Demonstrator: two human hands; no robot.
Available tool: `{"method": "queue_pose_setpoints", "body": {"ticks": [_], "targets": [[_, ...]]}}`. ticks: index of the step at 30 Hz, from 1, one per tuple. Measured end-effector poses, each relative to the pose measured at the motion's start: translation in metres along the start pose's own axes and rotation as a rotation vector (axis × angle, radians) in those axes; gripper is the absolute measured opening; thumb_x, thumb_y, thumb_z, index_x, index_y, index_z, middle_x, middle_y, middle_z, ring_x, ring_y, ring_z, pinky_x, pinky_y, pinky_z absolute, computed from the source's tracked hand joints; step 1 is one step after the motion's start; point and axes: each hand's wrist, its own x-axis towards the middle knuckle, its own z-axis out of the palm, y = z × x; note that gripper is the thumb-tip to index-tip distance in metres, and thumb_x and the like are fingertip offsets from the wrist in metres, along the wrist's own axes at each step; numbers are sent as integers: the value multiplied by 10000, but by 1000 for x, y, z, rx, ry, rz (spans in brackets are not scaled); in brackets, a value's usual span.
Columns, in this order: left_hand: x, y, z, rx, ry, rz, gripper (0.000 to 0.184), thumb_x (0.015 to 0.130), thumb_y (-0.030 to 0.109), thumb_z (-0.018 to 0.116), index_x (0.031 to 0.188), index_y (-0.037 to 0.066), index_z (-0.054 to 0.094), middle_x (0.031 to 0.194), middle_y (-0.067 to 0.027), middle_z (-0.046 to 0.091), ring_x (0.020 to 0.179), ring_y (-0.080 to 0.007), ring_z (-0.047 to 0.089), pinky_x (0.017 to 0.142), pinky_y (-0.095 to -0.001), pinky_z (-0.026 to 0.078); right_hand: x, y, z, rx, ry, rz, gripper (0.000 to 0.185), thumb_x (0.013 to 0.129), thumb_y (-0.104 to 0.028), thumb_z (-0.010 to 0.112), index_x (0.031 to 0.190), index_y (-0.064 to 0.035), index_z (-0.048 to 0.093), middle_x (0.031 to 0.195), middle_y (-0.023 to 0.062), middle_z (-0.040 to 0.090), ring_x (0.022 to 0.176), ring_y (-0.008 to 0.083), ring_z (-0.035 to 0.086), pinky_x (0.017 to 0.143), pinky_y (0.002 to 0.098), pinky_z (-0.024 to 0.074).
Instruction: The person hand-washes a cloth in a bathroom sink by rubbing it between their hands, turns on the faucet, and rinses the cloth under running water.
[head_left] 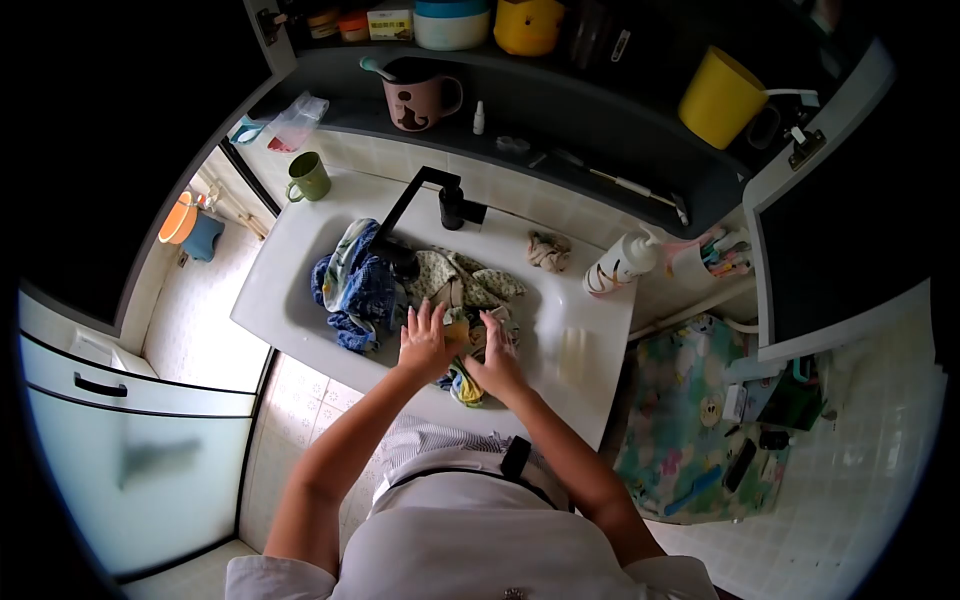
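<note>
In the white sink, my left hand (426,345) lies with fingers stretched out and spread on wet cloth. Beside it, my right hand (496,362) is also open, fingers extended along the cloth's right side. Between them shows a small yellowish patch that I cannot make out clearly. A piece of cloth with yellow and blue (464,388) hangs below, near the sink's front edge. Further in lies a blue patterned garment (365,285) on the left, with a cream, dark-spotted cloth (465,278) at the middle. The black faucet (408,205) reaches over the laundry.
A green mug (308,177), a beige scrunchie (548,251) and a white pump bottle (620,264) stand or lie on the sink rim (275,262). Above is a dark shelf with a pink mug (412,104) and a yellow cup (722,98). Open cabinet doors flank it.
</note>
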Motion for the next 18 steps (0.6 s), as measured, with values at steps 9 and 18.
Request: {"method": "queue_pose_setpoints", "body": {"ticks": [9, 18], "targets": [[-1, -28, 84, 107, -232, 176, 980, 717, 661, 487, 1410, 139, 32, 1463, -129, 0, 1339, -342, -32, 1046, -517, 28, -10, 43, 15, -701, -416, 109, 1081, 622, -616, 620, 1409, -132, 58, 1461, 123, -63, 1336, 342, -78, 1003, 607, -45], [31, -33, 107, 295, -486, 62, 998, 703, 714, 416, 1410, 158, -14, 1463, -120, -53, 1330, -362, -81, 1044, -509, -24, 10, 89, 51, -707, -531, 172, 1201, 545, -659, 626, 1402, -77, 18, 1444, 192, -83, 1324, 395, -63, 957, 665, 3]]}}
